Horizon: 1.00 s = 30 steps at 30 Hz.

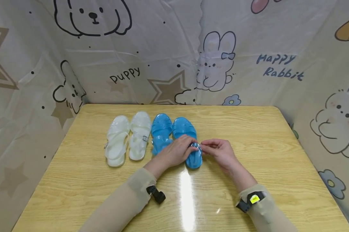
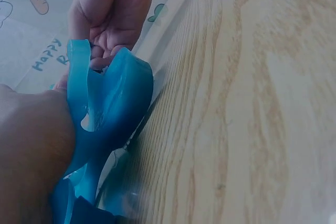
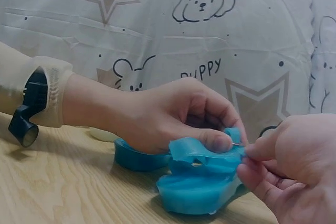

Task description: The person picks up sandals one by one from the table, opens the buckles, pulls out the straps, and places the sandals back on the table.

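The right-hand blue sandal (image 1: 194, 160) lies on the table, toe toward the back wall. My left hand (image 1: 176, 150) pinches its strap beside the metal buckle (image 1: 195, 145), thumb on top. From the right, my right hand (image 1: 220, 152) pinches the strap end at the buckle between thumb and fingers. In the right wrist view, the fingertips of the left hand (image 3: 173, 119) and right hand (image 3: 294, 166) nearly meet over the blue strap (image 3: 202, 151). The left wrist view shows the sandal's heel (image 2: 131, 87) close up, with the right hand (image 2: 113, 14) behind it.
Another blue sandal (image 1: 161, 125) lies just left, partly behind my left hand. Farther left are two whitish sandals, one (image 1: 138, 151) with its buckle on top and one (image 1: 115, 158) at the end. A printed cloth (image 1: 163, 42) hangs behind the wooden table (image 1: 238, 122).
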Motion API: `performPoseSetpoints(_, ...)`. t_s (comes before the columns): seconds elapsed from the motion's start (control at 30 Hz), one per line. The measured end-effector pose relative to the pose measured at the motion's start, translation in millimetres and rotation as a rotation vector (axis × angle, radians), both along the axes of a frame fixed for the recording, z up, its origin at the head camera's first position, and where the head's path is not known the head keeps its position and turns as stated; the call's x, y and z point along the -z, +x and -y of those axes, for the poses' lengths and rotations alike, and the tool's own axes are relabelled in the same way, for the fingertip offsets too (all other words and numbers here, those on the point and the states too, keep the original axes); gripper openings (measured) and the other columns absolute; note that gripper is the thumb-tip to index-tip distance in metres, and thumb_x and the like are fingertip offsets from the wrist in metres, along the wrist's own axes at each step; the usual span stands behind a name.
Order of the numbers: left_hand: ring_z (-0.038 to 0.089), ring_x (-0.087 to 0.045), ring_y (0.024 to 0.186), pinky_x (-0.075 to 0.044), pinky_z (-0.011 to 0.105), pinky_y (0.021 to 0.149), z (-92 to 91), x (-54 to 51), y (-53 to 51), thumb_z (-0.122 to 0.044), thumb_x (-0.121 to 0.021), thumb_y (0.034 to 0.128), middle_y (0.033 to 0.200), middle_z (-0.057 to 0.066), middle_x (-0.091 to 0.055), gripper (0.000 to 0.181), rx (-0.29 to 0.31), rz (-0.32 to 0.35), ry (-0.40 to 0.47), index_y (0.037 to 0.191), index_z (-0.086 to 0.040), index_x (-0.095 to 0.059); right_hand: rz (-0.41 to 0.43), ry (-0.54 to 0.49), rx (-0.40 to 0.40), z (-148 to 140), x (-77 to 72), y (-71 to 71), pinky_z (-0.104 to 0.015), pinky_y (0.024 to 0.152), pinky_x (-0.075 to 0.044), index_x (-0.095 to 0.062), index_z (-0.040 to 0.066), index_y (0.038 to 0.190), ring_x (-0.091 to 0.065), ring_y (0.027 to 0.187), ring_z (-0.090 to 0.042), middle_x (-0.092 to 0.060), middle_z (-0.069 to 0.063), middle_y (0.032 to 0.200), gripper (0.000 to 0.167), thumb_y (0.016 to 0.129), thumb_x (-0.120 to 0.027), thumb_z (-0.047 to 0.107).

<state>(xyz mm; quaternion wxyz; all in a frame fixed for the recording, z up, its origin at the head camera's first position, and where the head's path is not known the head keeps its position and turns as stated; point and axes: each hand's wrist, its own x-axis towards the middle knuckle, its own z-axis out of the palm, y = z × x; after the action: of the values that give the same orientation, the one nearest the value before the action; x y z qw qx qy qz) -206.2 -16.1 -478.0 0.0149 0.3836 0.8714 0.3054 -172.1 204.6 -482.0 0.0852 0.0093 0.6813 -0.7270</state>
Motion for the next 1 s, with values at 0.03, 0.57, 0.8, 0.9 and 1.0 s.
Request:
performPoseSetpoints(0.03, 0.015, -0.059, 0.112, -0.053, 0.030, 0.097, 0.2, 0.2, -0.3, -0.029, -0.057, 0.1117, 0.119, 0.002, -0.067, 0.026, -0.002, 0.002, -0.001, 0.127, -0.009, -0.064, 0.003, 0.003, -0.006, -1, 0.2, -0.1, -0.038, 0.086, -0.062, -0.069, -0.017, 0.118, -0.076, 0.093, -0.019, -0.078, -0.013, 0.101, 0.023, 0.098, -0.072, -0.006)
performPoseSetpoints(0.57, 0.015, -0.060, 0.111, -0.053, 0.030, 0.095, -1.4, 2.8, -1.5, -0.028, -0.058, 0.1110, 0.117, 0.002, -0.067, 0.025, -0.006, -0.014, 0.021, 0.124, -0.008, -0.064, 0.037, -0.026, 0.106, 8, 1.5, -0.6, -0.033, 0.083, -0.062, -0.073, -0.013, 0.106, -0.075, 0.088, -0.016, -0.078, -0.011, 0.092, 0.014, 0.093, -0.077, -0.007)
performPoseSetpoints(0.8, 0.015, -0.060, 0.106, -0.054, 0.029, 0.092, -2.2, 2.9, -0.5, -0.026, -0.060, 0.1104, 0.114, 0.002, -0.067, 0.023, -0.003, -0.037, 0.029, 0.123, -0.008, -0.064, 0.059, -0.031, 0.157, 11, 3.5, 2.1, -0.034, 0.084, -0.062, -0.076, -0.010, 0.104, -0.075, 0.088, -0.017, -0.077, -0.011, 0.094, 0.013, 0.093, -0.079, -0.005)
performPoseSetpoints(0.9, 0.014, -0.060, 0.105, -0.054, 0.028, 0.091, -2.8, 3.5, -0.6, -0.026, -0.060, 0.1103, 0.113, 0.002, -0.067, 0.023, -0.002, -0.048, 0.031, 0.123, -0.008, -0.065, 0.050, -0.036, 0.172, 12, 3.8, 3.2, -0.033, 0.082, -0.062, -0.076, -0.010, 0.103, -0.074, 0.086, -0.016, -0.077, -0.011, 0.092, 0.013, 0.092, -0.079, -0.004)
performPoseSetpoints(1.0, 0.014, -0.061, 0.106, -0.054, 0.029, 0.092, -3.6, 3.8, -0.7, -0.027, -0.060, 0.1101, 0.114, 0.002, -0.067, 0.023, -0.006, -0.047, 0.031, 0.123, -0.008, -0.065, 0.029, -0.056, 0.178, 13, 4.1, 3.7, -0.032, 0.080, -0.062, -0.078, -0.008, 0.099, -0.074, 0.084, -0.015, -0.077, -0.010, 0.090, 0.007, 0.092, -0.078, -0.007)
